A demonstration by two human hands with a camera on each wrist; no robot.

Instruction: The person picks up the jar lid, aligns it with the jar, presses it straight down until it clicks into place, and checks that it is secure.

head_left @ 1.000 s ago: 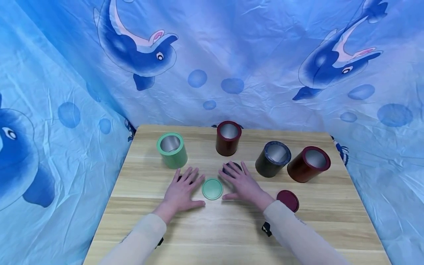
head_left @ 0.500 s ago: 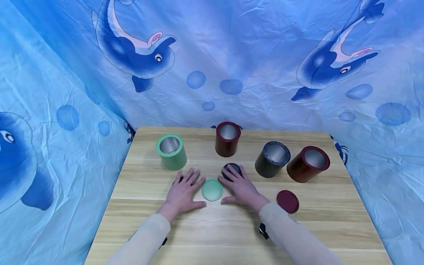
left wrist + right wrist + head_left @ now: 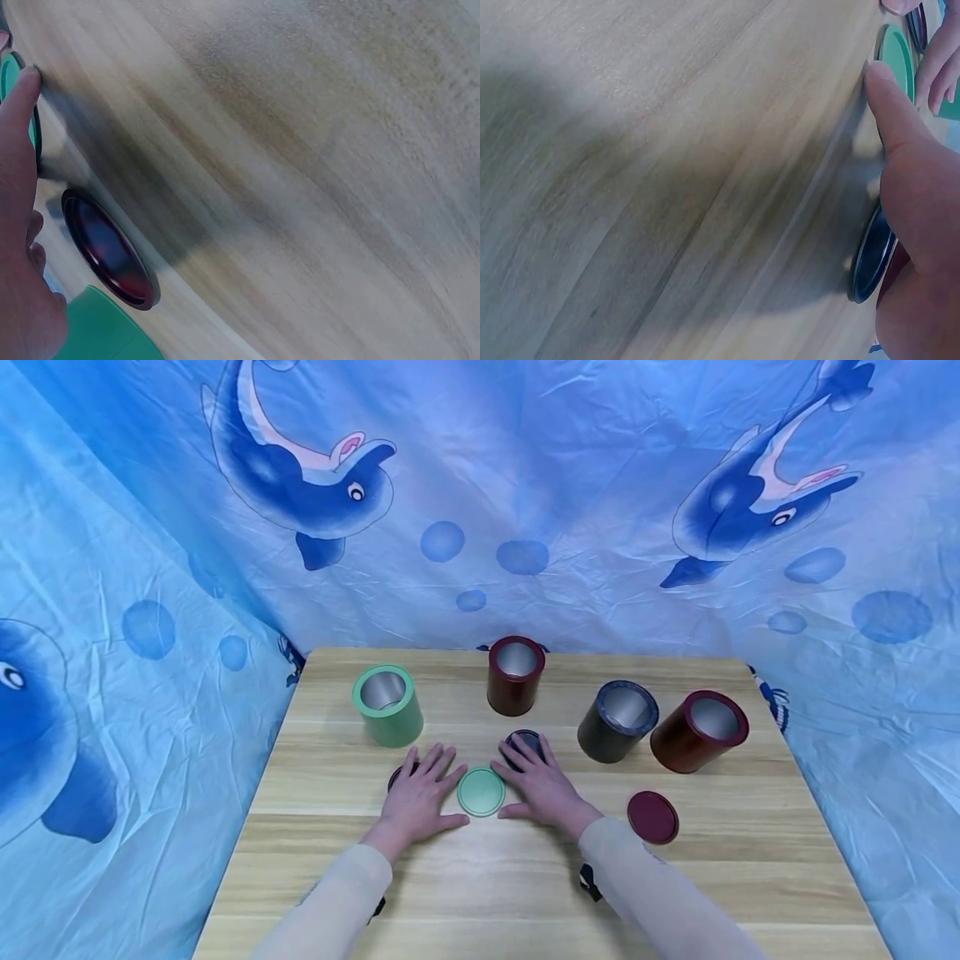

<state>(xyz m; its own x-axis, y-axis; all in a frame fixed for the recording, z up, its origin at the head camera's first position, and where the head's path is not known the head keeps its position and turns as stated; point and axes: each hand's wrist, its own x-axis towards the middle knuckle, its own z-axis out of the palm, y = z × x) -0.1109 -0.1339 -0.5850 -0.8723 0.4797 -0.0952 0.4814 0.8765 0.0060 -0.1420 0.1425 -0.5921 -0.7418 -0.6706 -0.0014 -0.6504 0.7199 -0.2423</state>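
Observation:
My left hand (image 3: 417, 802) spreads its fingers over a dark red lid (image 3: 111, 251), which is partly covered in the head view. My right hand (image 3: 543, 789) has its fingers spread over a dark blue lid (image 3: 529, 742), whose far rim shows past the fingertips. Between the two hands a green lid (image 3: 481, 792) lies flat on the wooden table (image 3: 480, 893), with a thumb close to its near edge on either side. Neither hand grips anything.
Open canisters stand along the back: a green one (image 3: 396, 722), a dark red one (image 3: 513, 693), a dark blue one (image 3: 606, 737) and another dark red one (image 3: 678, 745). A second dark red lid (image 3: 653, 817) lies right of my right hand. Blue dolphin-print cloth (image 3: 480, 510) surrounds the table.
Both hands have shifted slightly: the left a little to the right, showing more of the dark red lid, and the right a little to the left. Lids and canisters stay put.

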